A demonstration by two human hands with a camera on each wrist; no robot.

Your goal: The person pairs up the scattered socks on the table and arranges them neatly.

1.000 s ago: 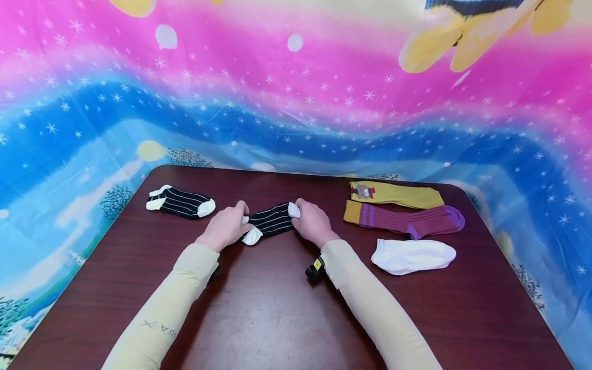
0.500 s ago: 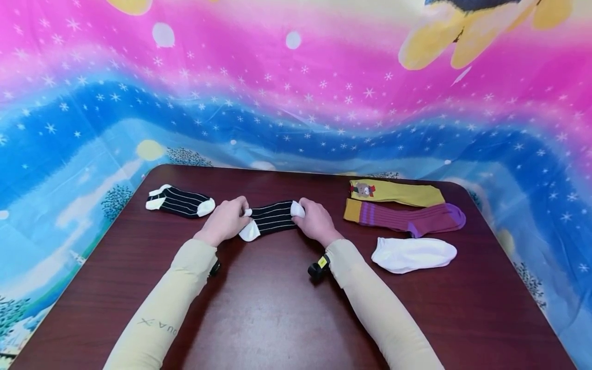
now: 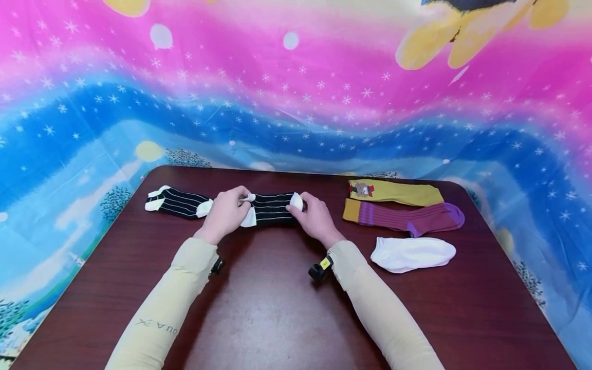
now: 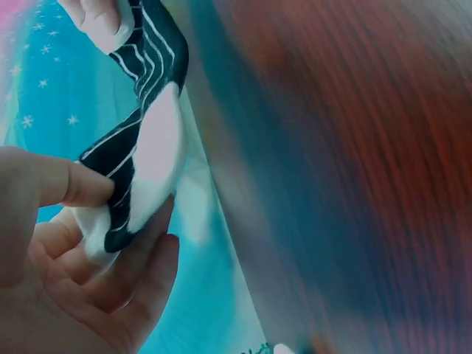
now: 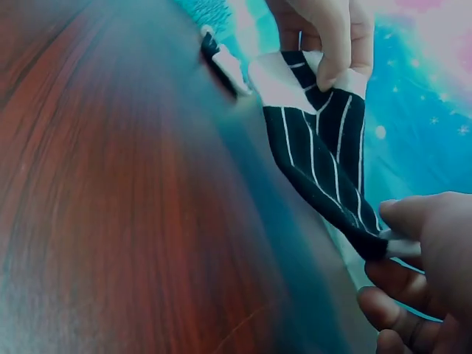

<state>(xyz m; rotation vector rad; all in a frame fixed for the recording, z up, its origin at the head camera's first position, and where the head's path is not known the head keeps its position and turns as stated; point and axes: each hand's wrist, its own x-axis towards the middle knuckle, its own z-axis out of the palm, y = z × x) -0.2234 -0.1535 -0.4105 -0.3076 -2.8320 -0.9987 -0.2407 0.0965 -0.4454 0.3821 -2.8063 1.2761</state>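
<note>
A black sock with white stripes, a white heel and a white toe (image 3: 274,208) is stretched sideways between my hands above the table. My left hand (image 3: 226,211) pinches its cuff end by the heel; in the left wrist view the thumb lies on the black knit and fingers are beneath. At the white toe, my right hand (image 3: 314,216) pinches the other end, thumb on top in the right wrist view. A matching striped sock (image 3: 178,201) lies flat at the table's back left, its white toe close beside my left hand.
On the right of the dark wood table (image 3: 268,308) lie a mustard sock with a bear picture (image 3: 402,193), a purple sock with an ochre cuff (image 3: 393,218) and a white sock (image 3: 413,255). A printed cloth backdrop (image 3: 296,103) hangs behind the table's far edge.
Both hands have moved the striped sock slightly away from me and levelled it from a slant. My left hand now overlaps the view of the matching sock's toe. The other socks stay put.
</note>
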